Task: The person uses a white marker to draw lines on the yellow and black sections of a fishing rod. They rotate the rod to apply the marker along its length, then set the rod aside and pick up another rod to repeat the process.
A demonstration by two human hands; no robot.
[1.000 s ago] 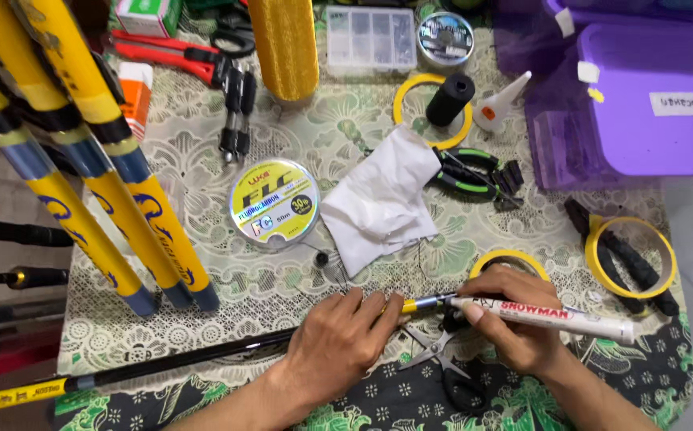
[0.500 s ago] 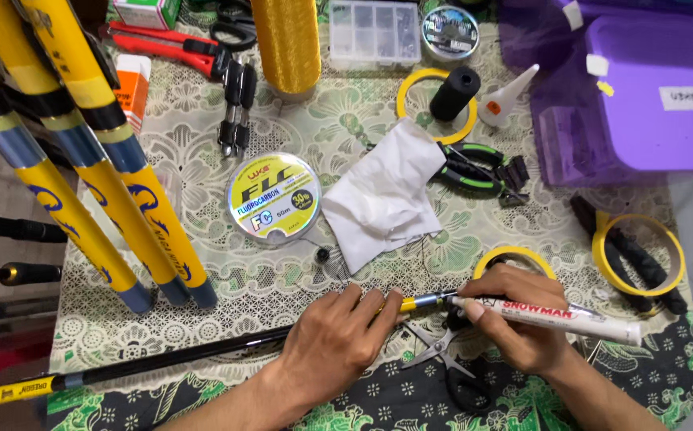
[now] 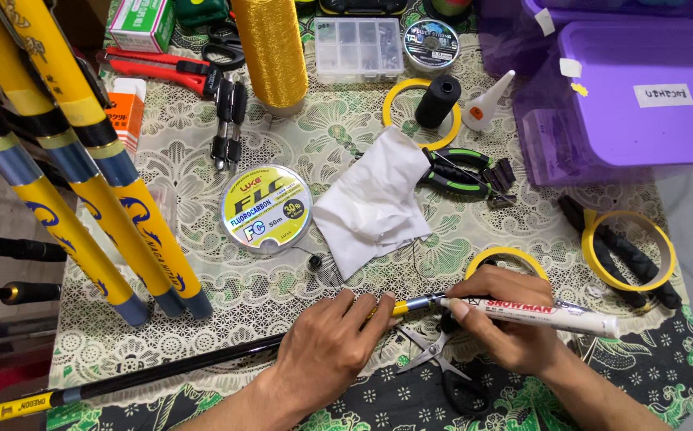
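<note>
Just in front of the white cloth (image 3: 373, 204), at the near edge of the table (image 3: 666, 359), our left hand (image 3: 326, 351) is closed over a slim black-and-yellow rod (image 3: 163, 373), fingers pressing it down near its yellow band, while our right hand (image 3: 506, 319) pinches a white paint marker (image 3: 554, 317) with its tip at the rod's end, where a small metal part shows between our hands. The rod lies almost level across the table, its long axis running from the near left corner up toward the marker, its thin end pointing right; the marker lies nearly in line with it, cap end pointing away to the right. We judge the main risk is the rod rolling under our left fingers, so the marker tip skids off the narrow band and smears paint onto the patterned covering. The small scissors (image 3: 434, 363) lie directly under our hands and could snag a wrist. Left of the cloth sits a round line spool (image 3: 267, 207); beyond the cloth stand a gold thread cone (image 3: 271, 52) and a clear compartment box (image 3: 358, 48).
</note>
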